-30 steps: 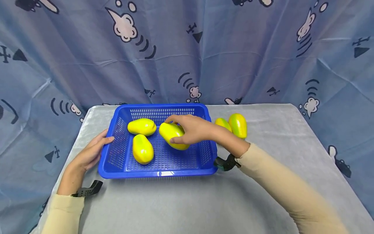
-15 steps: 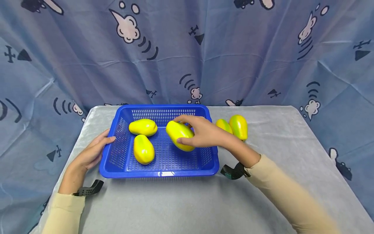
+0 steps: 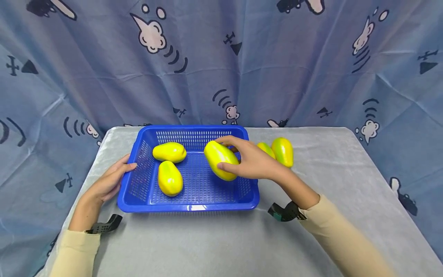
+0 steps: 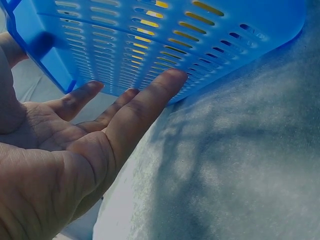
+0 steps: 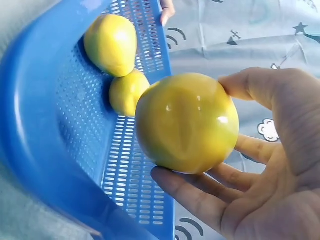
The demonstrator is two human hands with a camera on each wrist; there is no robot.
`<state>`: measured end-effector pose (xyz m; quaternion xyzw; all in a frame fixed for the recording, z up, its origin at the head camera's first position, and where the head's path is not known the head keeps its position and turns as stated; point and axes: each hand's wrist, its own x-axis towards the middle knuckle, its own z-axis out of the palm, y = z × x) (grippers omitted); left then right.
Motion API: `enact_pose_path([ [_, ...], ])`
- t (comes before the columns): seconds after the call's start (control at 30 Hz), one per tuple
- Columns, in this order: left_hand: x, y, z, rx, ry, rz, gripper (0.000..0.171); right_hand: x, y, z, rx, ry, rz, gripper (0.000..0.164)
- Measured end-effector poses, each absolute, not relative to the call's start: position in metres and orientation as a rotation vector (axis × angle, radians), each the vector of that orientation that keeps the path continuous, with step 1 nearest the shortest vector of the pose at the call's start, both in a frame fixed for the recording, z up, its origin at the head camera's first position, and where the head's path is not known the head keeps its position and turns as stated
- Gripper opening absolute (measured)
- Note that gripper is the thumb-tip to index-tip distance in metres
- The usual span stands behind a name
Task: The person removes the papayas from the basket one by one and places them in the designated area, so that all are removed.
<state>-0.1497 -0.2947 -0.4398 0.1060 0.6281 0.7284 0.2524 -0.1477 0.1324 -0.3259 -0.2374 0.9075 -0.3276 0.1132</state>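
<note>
My right hand (image 3: pixel 254 159) grips a glossy yellow papaya (image 3: pixel 221 161) between thumb and fingers, over the right half of a blue plastic basket (image 3: pixel 188 208). In the right wrist view the papaya (image 5: pixel 187 122) shows its rounded end, held from the side. Two more yellow papayas lie in the basket's left half: one sideways at the back (image 3: pixel 169 152), the other in front of it (image 3: pixel 170 179). At the basket's left end, my left hand (image 3: pixel 110 177) has its thumb over the rim. The left wrist view shows its fingers (image 4: pixel 140 110) extended along the slotted outer wall.
Right of the basket, two yellow-green papayas, one upright-looking (image 3: pixel 282 152) and one partly behind my right hand (image 3: pixel 266 149), lie on the grey cloth-covered table (image 3: pixel 194 246). A blue patterned curtain (image 3: pixel 200 57) hangs behind the table.
My right hand has moved right with the papaya, from the basket's middle toward its right side. The left hand keeps its place at the rim, and the other papayas have not moved.
</note>
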Motion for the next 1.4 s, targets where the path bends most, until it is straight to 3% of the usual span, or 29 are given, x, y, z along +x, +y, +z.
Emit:
enact_pose_path([
  [0.4, -0.149, -0.296, -0.438, 0.254, 1.731, 1.95, 0.058, -0.128, 0.147, -0.321, -0.692, 2.684, -1.142, 0.067],
  [0.93, -0.15, -0.295, -0.439, 0.251, 1.731, 1.941, 0.066, -0.116, 0.188, -0.341, -0.463, 2.706, -1.403, 0.066],
  [1.4, -0.15, -0.294, -0.438, 0.279, 1.726, 1.95, 0.059, -0.107, 0.217, -0.355, -0.369, 2.656, -1.659, 0.064],
])
